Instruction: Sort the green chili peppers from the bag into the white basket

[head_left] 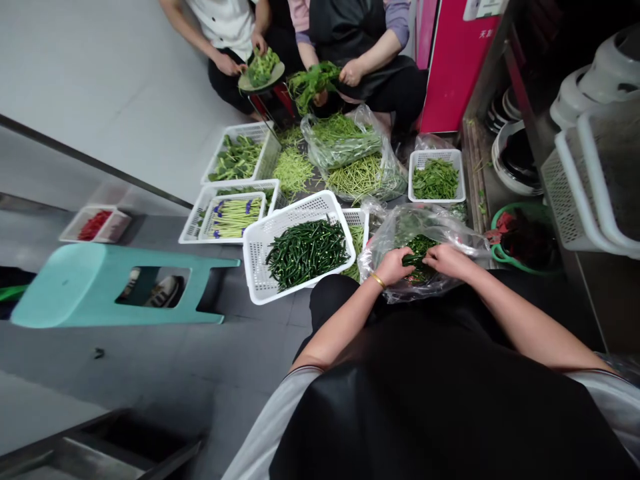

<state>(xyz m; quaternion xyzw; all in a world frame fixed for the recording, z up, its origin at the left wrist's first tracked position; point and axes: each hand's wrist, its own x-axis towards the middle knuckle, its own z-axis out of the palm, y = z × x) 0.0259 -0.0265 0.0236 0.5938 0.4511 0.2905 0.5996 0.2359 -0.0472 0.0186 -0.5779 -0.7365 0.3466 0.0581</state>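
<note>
My left hand (pixel 395 265), with a gold bracelet at the wrist, is closed round a few slim dark green chili peppers (pixel 411 259). Just to its right, my right hand (pixel 447 260) has its fingers pinched together at the ends of the same bunch; what is between them is too small to make out. Both hands are over an opened clear plastic bag (pixel 377 257) in front of my knees, with more dark green pieces inside. Left of the bag, a tilted white basket (pixel 257 267) holds a heap of the slim dark green chili peppers (pixel 307 253).
Two people sit opposite, handling leafy greens (pixel 313 83). White baskets of vegetables and a bag of green stalks (pixel 355 177) lie between us. A turquoise stool (pixel 65 283) lies at left. A green basin (pixel 500 253) and a metal shelf with white baskets (pixel 560 187) flank my right.
</note>
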